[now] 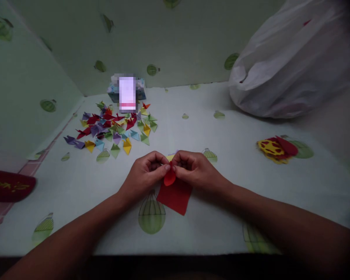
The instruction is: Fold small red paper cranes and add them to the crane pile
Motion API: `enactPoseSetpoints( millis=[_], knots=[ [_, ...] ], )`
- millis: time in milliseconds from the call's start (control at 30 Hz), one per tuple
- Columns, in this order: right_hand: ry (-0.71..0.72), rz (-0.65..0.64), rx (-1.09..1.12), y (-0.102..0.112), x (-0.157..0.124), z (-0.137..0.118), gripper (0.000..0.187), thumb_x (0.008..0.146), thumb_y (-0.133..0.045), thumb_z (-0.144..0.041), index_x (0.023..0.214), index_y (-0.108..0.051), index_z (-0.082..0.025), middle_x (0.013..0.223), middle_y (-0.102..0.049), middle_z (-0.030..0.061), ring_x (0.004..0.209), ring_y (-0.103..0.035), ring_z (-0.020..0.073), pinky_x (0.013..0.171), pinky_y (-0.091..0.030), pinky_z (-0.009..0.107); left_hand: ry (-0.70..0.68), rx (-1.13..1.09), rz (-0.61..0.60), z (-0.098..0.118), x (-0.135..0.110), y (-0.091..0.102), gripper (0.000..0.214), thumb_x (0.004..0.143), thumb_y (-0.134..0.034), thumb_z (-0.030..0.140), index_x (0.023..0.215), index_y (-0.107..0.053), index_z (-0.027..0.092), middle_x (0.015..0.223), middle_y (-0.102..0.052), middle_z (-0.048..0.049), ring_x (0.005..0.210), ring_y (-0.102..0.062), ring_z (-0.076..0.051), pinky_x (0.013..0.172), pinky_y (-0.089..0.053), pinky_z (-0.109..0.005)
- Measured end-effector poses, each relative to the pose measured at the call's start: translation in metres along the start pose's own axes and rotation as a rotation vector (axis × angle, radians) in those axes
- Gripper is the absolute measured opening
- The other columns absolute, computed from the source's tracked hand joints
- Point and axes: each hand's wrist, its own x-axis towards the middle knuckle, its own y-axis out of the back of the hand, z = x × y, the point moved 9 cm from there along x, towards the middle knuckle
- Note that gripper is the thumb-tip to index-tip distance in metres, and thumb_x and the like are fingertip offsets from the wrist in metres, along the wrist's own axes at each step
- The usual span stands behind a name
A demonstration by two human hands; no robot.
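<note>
home table [236, 128] w/ origami pile [116, 126]

A red paper sheet [175, 196] lies flat at centre, its 12 o'clock end curled up into a rounded fold, its far corner pointing toward 5 o'clock.

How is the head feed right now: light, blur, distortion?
Head view: dim, darker toward the corners and bottom edge; wide-angle bend at the sides; left hand, right hand and the red paper they pinch are fairly sharp; a pixelated patch hides something behind the folded pieces; no glare.
</note>
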Motion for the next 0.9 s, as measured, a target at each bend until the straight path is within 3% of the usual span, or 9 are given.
enactPoseSetpoints(
  millis=[300,900],
  knots=[
    [-0.093,-0.111,0.27,-0.008,-0.001,0.005,0.017,0.082,-0.066,-0.032,0.078,-0.058,-0.018,0.064,-0.058,-0.0016,0.056,-0.051,0.0104,0.053,-0.038,0.023,-0.029,0.037,0.039,0.006,0.0,0.003,0.016,0.08,-0.069,0.031,0.083,-0.062,0.016,0.077,-0.064,-0.0007,0.067,-0.059,-0.012,0.062,-0.046,-0.023],
    [-0.123,-0.136,0.281,-0.011,0.0,0.009,0.016,0.08,-0.068,-0.029,0.079,-0.056,-0.019,0.064,-0.059,-0.002,0.056,-0.052,0.011,0.052,-0.037,0.024,-0.103,0.115,0.049,0.012,-0.003,0.003,0.013,0.083,-0.066,0.029,0.085,-0.061,0.017,0.076,-0.064,-0.0008,0.067,-0.059,-0.012,0.061,-0.047,-0.024]
  ],
)
